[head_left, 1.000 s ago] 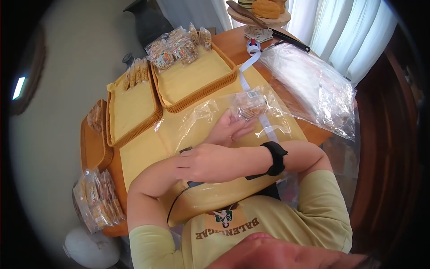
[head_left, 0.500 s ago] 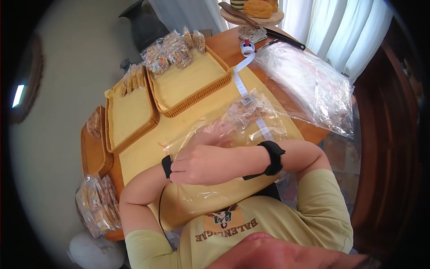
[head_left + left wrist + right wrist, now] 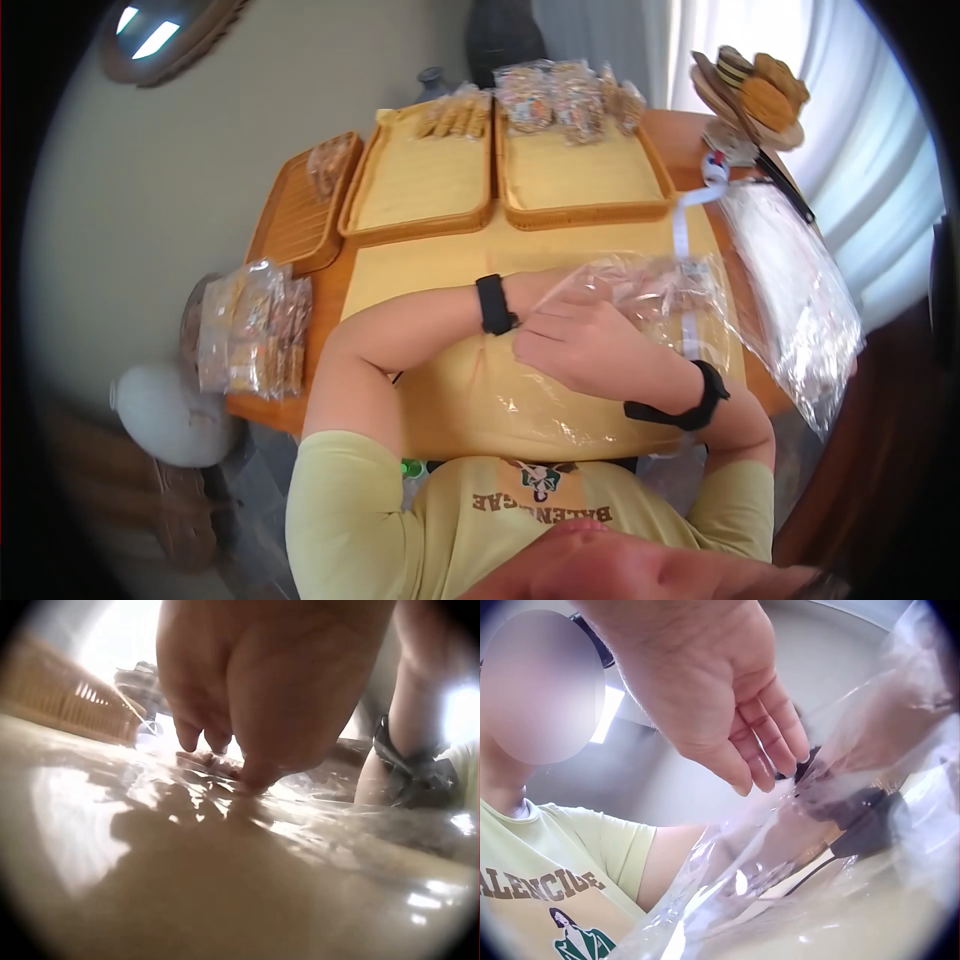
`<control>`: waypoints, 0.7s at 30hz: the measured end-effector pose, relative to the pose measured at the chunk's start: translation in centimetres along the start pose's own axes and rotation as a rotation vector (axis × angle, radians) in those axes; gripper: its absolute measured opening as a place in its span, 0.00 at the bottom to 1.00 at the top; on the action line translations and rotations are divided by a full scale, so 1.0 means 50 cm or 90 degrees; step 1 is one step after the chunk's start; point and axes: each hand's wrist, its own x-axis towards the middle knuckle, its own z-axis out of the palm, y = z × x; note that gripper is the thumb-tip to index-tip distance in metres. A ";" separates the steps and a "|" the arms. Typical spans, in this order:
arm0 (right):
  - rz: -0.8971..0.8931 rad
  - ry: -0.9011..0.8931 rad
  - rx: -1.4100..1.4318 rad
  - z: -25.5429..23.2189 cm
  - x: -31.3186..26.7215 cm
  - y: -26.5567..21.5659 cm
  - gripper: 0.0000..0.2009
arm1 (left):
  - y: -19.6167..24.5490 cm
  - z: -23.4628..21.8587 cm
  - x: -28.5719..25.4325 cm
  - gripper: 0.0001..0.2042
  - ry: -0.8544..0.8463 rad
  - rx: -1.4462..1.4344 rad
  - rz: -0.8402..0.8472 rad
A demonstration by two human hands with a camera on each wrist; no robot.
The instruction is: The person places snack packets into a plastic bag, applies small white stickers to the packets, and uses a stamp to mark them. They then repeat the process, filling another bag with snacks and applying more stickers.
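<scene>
A large clear plastic bag (image 3: pixel 560 410) lies on the yellow cloth, partly over a pale tape measure (image 3: pixel 682 230). My left hand (image 3: pixel 622 285) is inside it, blurred by the shiny film. In the left wrist view, the fingers of this left hand (image 3: pixel 277 690) point down, with a brownish wrapped packet (image 3: pixel 211 762) at their tips; I cannot tell if they grip it. My right hand (image 3: pixel 580 345) lies across the left wrist. The right wrist view shows that right hand (image 3: pixel 720 705) pinching the bag's edge between thumb and fingers, beside the black left wristband.
Two cloth-lined wicker trays (image 3: pixel 580 213) hold bagged snacks at their far ends. A slatted tray (image 3: pixel 290 215) stands left, above a pile of packets (image 3: pixel 250 330). A stack of clear bags (image 3: pixel 800 290) and a black-handled knife (image 3: pixel 785 185) lie right, near a bread stand (image 3: pixel 760 105).
The head view has swung, so the trays appear farther right. My left hand has gone from beside the packet to under the film. The right hand stays near the left wrist.
</scene>
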 end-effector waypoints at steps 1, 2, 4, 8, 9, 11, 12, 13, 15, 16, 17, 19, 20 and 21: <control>-0.018 0.002 0.007 -0.001 0.000 0.003 0.06 | -0.045 -0.001 -0.033 0.19 -0.058 0.078 -0.010; -0.026 0.002 0.003 -0.001 -0.001 0.006 0.06 | -0.032 -0.013 -0.042 0.18 -0.120 0.151 -0.020; -0.035 0.009 0.002 -0.002 -0.004 0.005 0.06 | 0.057 -0.044 -0.110 0.16 -0.150 0.109 -0.312; 0.033 -0.039 0.043 -0.005 -0.001 0.004 0.05 | 0.106 -0.160 -0.255 0.12 -0.153 -0.040 -0.442; 0.036 -0.049 0.046 -0.002 0.000 0.006 0.04 | 0.134 -0.199 -0.271 0.11 -0.010 -0.015 -0.570; 0.028 -0.059 0.045 0.004 0.002 0.007 0.04 | 0.121 -0.294 -0.335 0.09 0.299 0.123 -0.712; 0.026 -0.065 0.036 0.006 0.002 0.007 0.04 | 0.099 -0.337 -0.371 0.11 0.391 0.330 -0.721; 0.025 -0.068 0.033 0.008 0.001 0.007 0.04 | 0.047 -0.390 -0.440 0.12 0.490 0.458 -0.710; 0.031 -0.081 0.019 0.013 -0.003 0.006 0.03 | -0.042 -0.468 -0.554 0.15 0.612 0.632 -0.743; 0.032 -0.080 0.014 0.013 -0.004 0.006 0.03 | -0.070 -0.492 -0.584 0.17 0.634 0.678 -0.797; 0.038 -0.088 0.023 0.014 -0.004 0.006 0.04 | -0.102 -0.506 -0.612 0.17 0.633 0.678 -0.793; 0.048 -0.093 0.033 0.017 -0.005 0.007 0.04 | -0.140 -0.522 -0.632 0.21 0.661 0.764 -0.873; 0.048 -0.104 0.035 0.020 -0.007 0.008 0.04 | -0.149 -0.527 -0.627 0.21 0.659 0.764 -0.870; 0.048 -0.116 0.040 0.022 -0.007 0.010 0.04 | -0.159 -0.527 -0.622 0.22 0.670 0.730 -0.926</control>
